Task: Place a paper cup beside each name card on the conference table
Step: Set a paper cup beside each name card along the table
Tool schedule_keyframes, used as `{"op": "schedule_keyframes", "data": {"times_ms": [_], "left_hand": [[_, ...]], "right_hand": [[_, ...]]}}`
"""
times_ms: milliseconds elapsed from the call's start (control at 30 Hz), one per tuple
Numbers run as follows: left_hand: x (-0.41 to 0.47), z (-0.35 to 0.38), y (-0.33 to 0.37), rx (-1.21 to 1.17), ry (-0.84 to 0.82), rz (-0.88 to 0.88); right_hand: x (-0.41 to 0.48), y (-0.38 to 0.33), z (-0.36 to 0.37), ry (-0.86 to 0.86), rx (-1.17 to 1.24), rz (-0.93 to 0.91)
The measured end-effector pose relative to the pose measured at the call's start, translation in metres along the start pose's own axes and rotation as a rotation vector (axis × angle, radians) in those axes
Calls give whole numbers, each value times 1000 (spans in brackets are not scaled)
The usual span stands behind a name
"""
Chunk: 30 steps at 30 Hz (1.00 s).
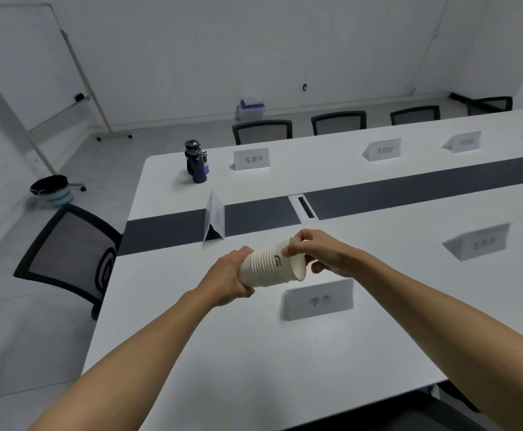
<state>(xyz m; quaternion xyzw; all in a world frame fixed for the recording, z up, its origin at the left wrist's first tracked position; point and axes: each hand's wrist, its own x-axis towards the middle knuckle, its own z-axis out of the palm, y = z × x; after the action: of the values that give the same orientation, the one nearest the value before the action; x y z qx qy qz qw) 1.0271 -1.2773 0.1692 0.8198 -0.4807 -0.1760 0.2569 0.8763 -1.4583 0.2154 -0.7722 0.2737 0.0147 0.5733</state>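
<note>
A stack of white paper cups lies sideways in the air above the white conference table. My left hand grips the stack's closed end. My right hand pinches the rim of the outermost cup at the open end. Just below the stack stands a name card. More name cards stand at the table's head, on the near right, and along the far side. No cup stands on the table.
A dark water bottle stands at the table's far left corner. A dark strip with a cable hatch runs down the table's middle. Black mesh chairs line the left end and far side. A whiteboard and a bin stand on the left.
</note>
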Motion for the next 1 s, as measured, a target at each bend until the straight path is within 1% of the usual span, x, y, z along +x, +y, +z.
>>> {"op": "schedule_keyframes", "data": {"times_ms": [133, 233, 367, 467, 567, 700, 767, 833, 1000], "left_hand": [[1, 1, -9, -49, 19, -9], [6, 7, -10, -103, 18, -28], [14, 25, -7, -162, -13, -47], [18, 42, -5, -212, -42, -80], [23, 57, -8, -255, -51, -142], [27, 79, -17, -286, -32, -259], [25, 91, -20, -301, -23, -327], [24, 106, -21, -310, -23, -396], [18, 145, -17, -321, -13, -528]], "right_hand": [[-4, 1, -1, -4, 42, 8], [-5, 6, -5, -1, 135, 28], [-3, 21, -14, 109, 204, 70], [4, 28, -29, 185, 173, 93], [19, 29, -52, 262, 81, 84], [61, 47, -89, 419, -59, 68], [86, 65, -101, 468, -140, 96], [111, 89, -107, 449, -205, 155], [159, 155, -92, 304, -304, 302]]}}
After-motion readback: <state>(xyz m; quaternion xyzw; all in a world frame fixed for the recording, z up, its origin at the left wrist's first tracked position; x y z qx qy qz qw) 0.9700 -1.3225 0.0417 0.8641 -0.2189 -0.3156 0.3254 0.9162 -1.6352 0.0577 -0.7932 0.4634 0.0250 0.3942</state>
